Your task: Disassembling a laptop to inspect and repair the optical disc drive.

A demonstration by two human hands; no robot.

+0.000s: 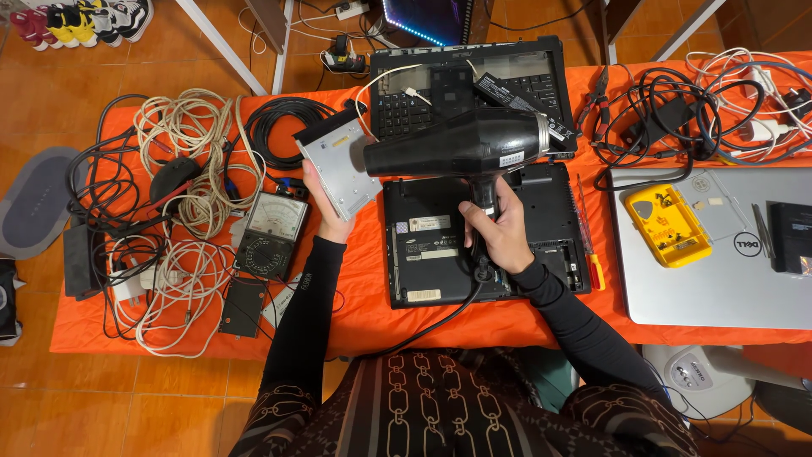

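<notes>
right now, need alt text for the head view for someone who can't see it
A person's right hand aims a black hair dryer at a silver optical drive held in the left hand, above an upturned black laptop on an orange-covered table strewn with cables.

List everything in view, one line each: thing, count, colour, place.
hair dryer: one, black, held above table centre
optical drive: one, silver, held left of dryer
upturned laptop: one, black, table centre
open laptop: one, black, far centre
closed laptop: one, silver, right
parts box: one, yellow, on silver laptop
multimeter: one, black, left of centre
cables: several coils, white and black, left
tablecloth: one, orange
left hand: grips drive
right hand: grips dryer handle
</notes>
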